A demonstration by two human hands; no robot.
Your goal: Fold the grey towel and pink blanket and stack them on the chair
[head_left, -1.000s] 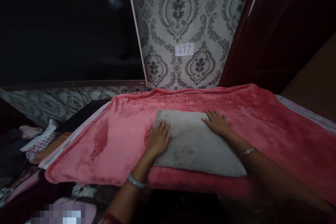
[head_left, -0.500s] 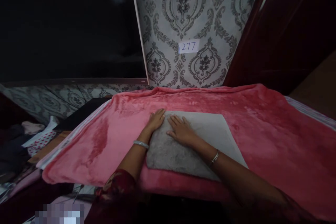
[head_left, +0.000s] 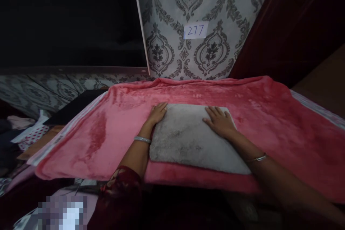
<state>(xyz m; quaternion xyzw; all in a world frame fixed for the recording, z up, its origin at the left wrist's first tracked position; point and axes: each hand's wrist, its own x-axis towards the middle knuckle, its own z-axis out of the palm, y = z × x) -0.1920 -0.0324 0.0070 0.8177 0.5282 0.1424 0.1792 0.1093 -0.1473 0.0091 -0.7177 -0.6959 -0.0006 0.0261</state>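
Two flat hands, left hand (head_left: 157, 112) and right hand (head_left: 219, 121), press one grey cloth (head_left: 188, 140).

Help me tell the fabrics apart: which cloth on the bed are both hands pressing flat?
The small grey folded cloth. The left hand lies at its far-left corner, the right hand near its far-right edge. The pink fleece blanket lies spread beneath it.

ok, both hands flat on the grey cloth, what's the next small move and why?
Probably sweep the right hand outward to the cloth's far right corner. The grey cloth lies folded and flat on the pink blanket, the left hand pins its far left corner, and faint creases show mid-cloth, so one more smoothing pass looks due.
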